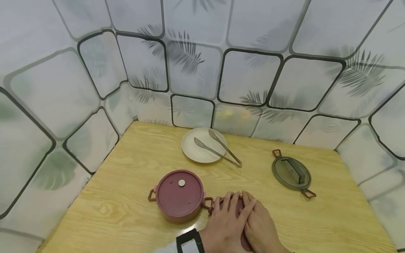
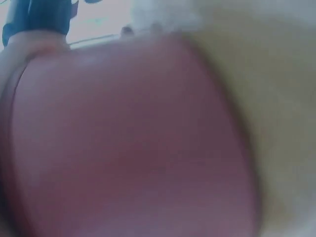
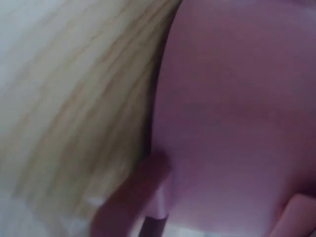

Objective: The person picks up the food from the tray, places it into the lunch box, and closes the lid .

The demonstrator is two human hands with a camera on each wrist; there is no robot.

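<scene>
Both hands lie over a maroon pot (image 1: 245,242) at the front middle of the table in the head view, hiding most of it. My left hand (image 1: 225,222) spreads its fingers across the top, its thumb crossing toward the right hand. Close against it, my right hand (image 1: 260,226) rests along the pot's right side with fingers extended. The pot's smooth curved wall (image 2: 138,143) fills much of the left wrist view, and its pinkish side (image 3: 232,113) fills the right part of the right wrist view. Left of the hands stands a lidded maroon pot (image 1: 179,196), its right handle beside the covered pot.
Behind the pots, metal tongs (image 1: 218,151) lie across a white plate (image 1: 190,149) and overhang its edge. A dark green round lid-like piece (image 1: 286,177) with a raised grip and two brown loop handles lies at the right. Patterned walls enclose the wooden table (image 1: 120,196).
</scene>
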